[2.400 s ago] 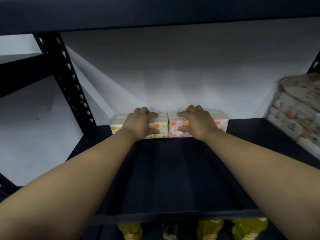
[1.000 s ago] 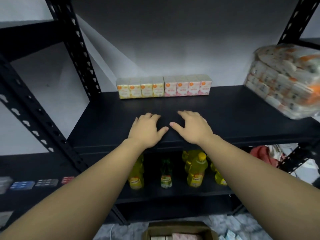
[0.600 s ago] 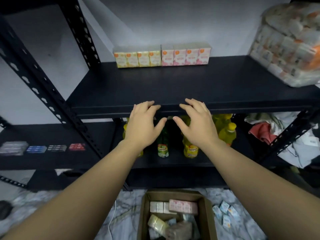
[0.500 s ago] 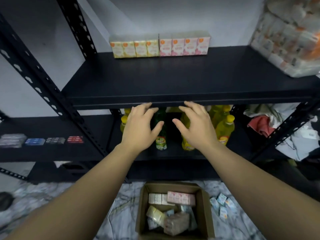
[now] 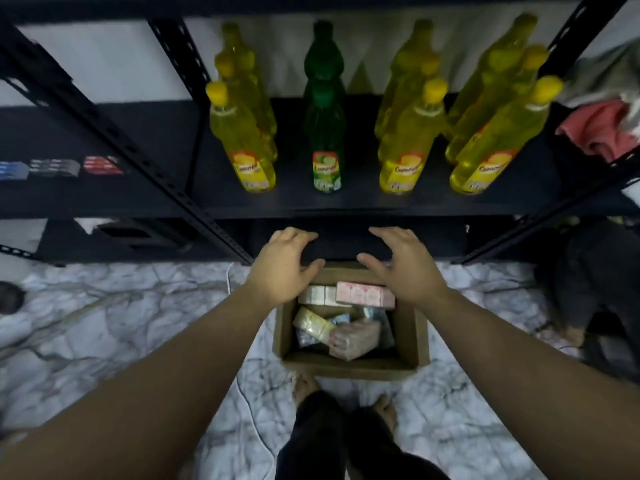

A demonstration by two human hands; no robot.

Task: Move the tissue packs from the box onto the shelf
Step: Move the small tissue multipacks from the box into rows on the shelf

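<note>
A brown cardboard box stands on the marbled floor in front of the black rack. Inside it lie several tissue packs: a pink pack and a pale pack along the far wall, a yellowish pack and a plastic-wrapped pinkish bundle lower down. My left hand and my right hand hover above the box's far rim, fingers spread and relaxed, holding nothing. The shelf with the placed packs is out of view above.
A black shelf above the box carries several yellow bottles and a green bottle. Small coloured boxes sit on a left shelf. Red cloth lies at right. A white cable and my feet are on the floor.
Both hands let go of the packs on the upper shelf and came down empty past the bottle shelf to just above the box. The view tilted down with them.
</note>
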